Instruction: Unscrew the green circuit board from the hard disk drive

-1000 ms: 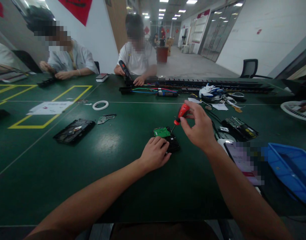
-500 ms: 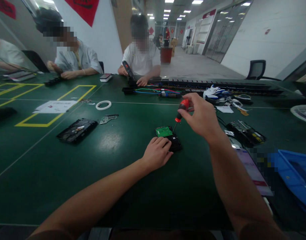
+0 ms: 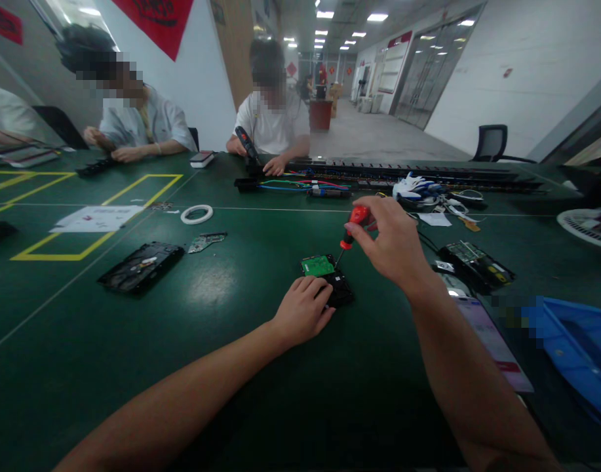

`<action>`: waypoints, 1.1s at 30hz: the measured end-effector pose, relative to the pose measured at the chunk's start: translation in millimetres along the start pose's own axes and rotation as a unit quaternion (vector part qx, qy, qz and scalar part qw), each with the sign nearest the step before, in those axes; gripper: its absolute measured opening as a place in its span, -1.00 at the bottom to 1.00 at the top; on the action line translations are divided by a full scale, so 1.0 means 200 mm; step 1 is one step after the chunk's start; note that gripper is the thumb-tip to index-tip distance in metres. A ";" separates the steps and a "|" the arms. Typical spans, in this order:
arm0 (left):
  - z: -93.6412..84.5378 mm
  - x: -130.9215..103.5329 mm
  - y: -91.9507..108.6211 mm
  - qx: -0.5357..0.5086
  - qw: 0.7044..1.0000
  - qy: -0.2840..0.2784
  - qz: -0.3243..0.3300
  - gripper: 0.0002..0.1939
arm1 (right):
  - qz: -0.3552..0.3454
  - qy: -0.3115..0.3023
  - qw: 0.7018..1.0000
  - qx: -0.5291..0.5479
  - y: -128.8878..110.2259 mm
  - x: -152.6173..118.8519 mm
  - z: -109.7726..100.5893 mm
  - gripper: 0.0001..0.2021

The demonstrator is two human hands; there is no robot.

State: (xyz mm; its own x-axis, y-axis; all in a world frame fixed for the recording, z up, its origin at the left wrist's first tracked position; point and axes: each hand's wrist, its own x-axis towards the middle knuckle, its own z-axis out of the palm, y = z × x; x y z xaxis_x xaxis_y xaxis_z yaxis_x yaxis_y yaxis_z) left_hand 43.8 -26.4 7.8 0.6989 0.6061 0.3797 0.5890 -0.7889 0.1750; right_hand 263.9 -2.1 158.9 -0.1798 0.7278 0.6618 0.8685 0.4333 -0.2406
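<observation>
A hard drive [image 3: 340,292], black with a green circuit board [image 3: 318,265] at its far end, lies on the green table in front of me. My left hand [image 3: 304,308] grips its near left side, the fingers bent over the edge and partly hiding it. In my right hand [image 3: 391,239] is a red and black screwdriver [image 3: 355,223], pinched by the handle between thumb and fingers. The screwdriver stands slightly tilted, its tip down at the right edge of the green board. Whether the tip sits in a screw is too small to tell.
To the left lie a black casing [image 3: 141,267], a loose circuit board [image 3: 208,242] and a tape roll [image 3: 196,214]. On the right are a black device [image 3: 477,264], a phone [image 3: 494,344] and a blue bin [image 3: 575,347]. Gloves [image 3: 417,190] lie farther back; co-workers sit opposite.
The whole view has shifted slightly, so the table scene appears a little lower and to the left. Both hands keep their hold, and the screwdriver tip stays at the board's edge.
</observation>
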 end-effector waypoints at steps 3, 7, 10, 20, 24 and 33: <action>0.00 0.00 0.00 0.003 1.000 0.000 0.003 -0.56 | -0.003 0.012 1.000 0.009 -0.01 -0.01 0.01 -0.75; 0.00 0.00 0.00 0.004 1.000 -0.001 0.000 -0.56 | -0.027 0.005 0.999 0.037 0.00 -0.01 0.02 -0.65; 0.01 -0.01 0.00 0.002 1.000 -0.001 -0.005 -0.55 | -0.013 -0.005 0.999 0.033 0.00 -0.01 0.02 -0.61; 0.03 -0.01 -0.02 -0.005 1.000 0.010 -0.013 -0.56 | -0.038 -0.011 0.999 0.023 0.00 -0.01 -0.01 -0.67; 0.03 -0.01 -0.02 -0.010 1.000 0.013 -0.017 -0.57 | -0.014 -0.005 1.000 0.014 0.01 -0.01 -0.01 -0.69; 0.02 -0.01 -0.02 -0.013 1.000 0.009 -0.022 -0.58 | -0.003 -0.008 0.999 0.053 0.02 -0.01 -0.02 -0.66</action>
State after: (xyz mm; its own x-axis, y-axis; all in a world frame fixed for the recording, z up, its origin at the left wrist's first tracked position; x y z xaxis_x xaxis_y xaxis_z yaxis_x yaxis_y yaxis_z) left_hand 42.5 -24.0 2.1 0.6652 0.6377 0.3883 0.6075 -0.7646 0.2150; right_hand 269.9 -3.2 160.2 -0.1933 0.7333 0.6518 0.8139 0.4909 -0.3108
